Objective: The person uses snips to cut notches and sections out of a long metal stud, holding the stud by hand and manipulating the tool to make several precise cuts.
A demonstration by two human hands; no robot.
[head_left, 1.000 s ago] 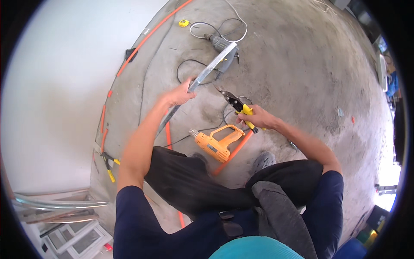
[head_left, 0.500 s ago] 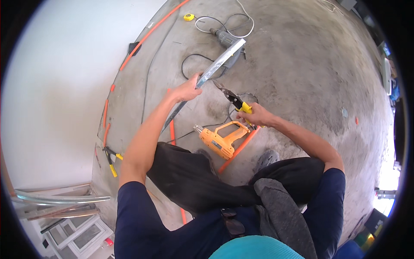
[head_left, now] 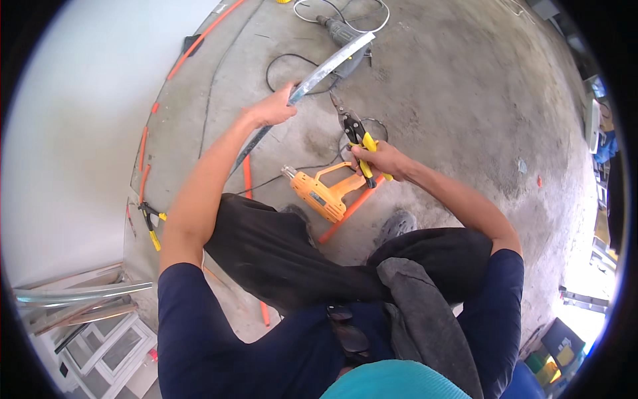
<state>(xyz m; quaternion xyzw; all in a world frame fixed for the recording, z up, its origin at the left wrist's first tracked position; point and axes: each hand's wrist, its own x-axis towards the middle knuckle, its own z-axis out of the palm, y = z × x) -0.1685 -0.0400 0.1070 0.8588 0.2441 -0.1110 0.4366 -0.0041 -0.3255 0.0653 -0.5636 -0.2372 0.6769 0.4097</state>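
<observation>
My left hand (head_left: pixel 274 108) is closed around a long, thin metal channel (head_left: pixel 330 64). The channel slants from beside my left knee up toward a grey power drill on the floor. In my right hand (head_left: pixel 384 159) is a pair of tin snips (head_left: pixel 353 130) with yellow and black handles. Their blades point away from me, apart from the channel, and the handles are spread. Below the snips, an orange heat gun (head_left: pixel 320 193) lies on the concrete floor, its nozzle toward the left.
The grey drill (head_left: pixel 343 40) and its looped cable lie ahead. Orange pipe pieces (head_left: pixel 353 207) are near my feet and along the white wall (head_left: pixel 86 133). Another yellow-handled cutting tool (head_left: pixel 151 223) rests at left. White frames (head_left: pixel 109 352) and metal strips (head_left: pixel 86 292) sit at lower left.
The tin snips have turned more upright and their handles have spread apart. My left hand still grips the metal channel. The whole view has shifted, moving the scene up and left.
</observation>
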